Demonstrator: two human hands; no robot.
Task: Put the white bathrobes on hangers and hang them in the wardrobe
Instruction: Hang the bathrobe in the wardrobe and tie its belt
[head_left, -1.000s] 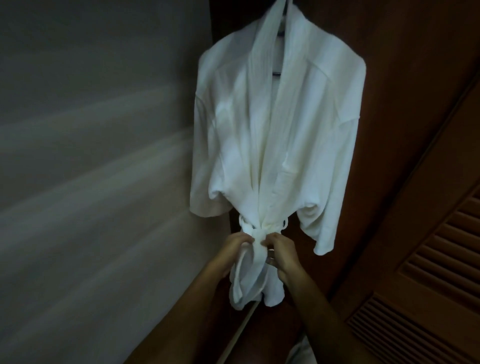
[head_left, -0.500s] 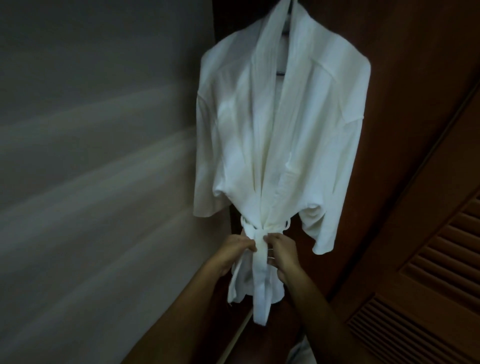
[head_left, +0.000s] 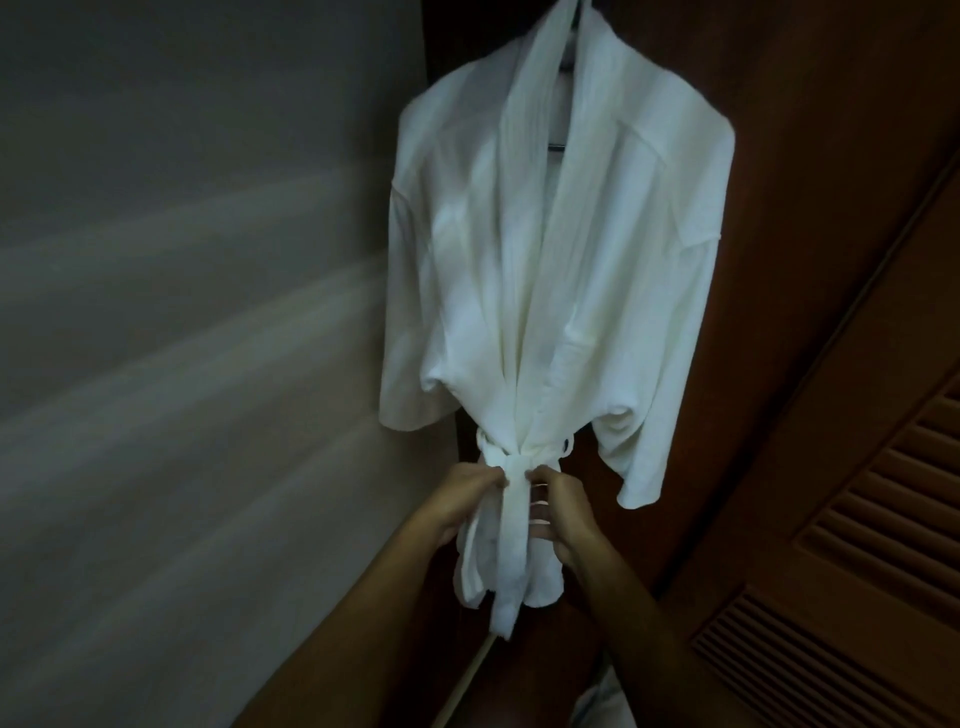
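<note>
A white bathrobe (head_left: 561, 270) hangs upright on a dark hanger (head_left: 566, 67), whose bar shows at the open collar. Its white belt (head_left: 511, 525) is wrapped around the waist, and one end hangs straight down the front. My left hand (head_left: 462, 499) pinches the belt at the knot from the left. My right hand (head_left: 561, 512) holds the belt from the right, fingers curled against the cloth. The hanger's hook is cut off at the top edge of the view.
A grey wall (head_left: 182, 364) fills the left. Dark wooden wardrobe panels (head_left: 810, 130) stand behind the robe, with a louvred door (head_left: 857, 545) at the right. A bit of white cloth (head_left: 597, 701) shows at the bottom edge.
The belt end now hangs straight down the front, lower than before. Both hands have stayed at the knot, closing in slightly on it.
</note>
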